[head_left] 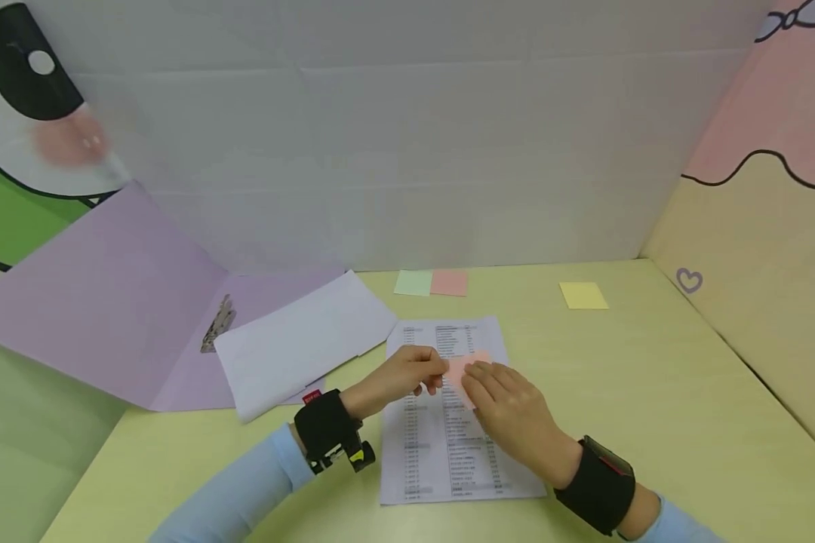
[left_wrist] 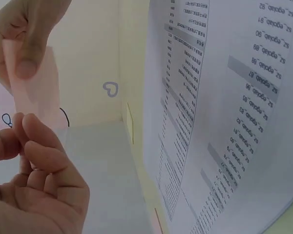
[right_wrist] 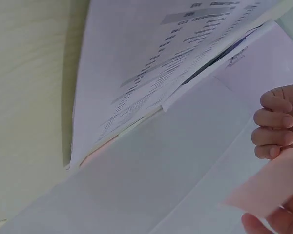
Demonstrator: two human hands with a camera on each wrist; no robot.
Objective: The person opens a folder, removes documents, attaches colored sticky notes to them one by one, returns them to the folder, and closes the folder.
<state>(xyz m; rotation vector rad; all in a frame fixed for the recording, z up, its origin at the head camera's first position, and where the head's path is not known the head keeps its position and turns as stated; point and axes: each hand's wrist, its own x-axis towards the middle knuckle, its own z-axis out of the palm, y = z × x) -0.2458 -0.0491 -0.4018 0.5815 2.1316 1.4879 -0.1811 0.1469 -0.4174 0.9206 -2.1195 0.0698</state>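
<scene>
over the pale yellow flat surface and a white printed paper sheet, the right grip and left grip pinch opposite sides of a small pink paper note, which spans the gap between them.

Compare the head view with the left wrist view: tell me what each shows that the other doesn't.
Only head: the purple folder, its metal clip, and the blue sleeves.

Only left wrist: the right thumb on the pink note, and row labels large enough to read.

Both: left hand, right hand, pink note, printed sheet, purple heart.
</scene>
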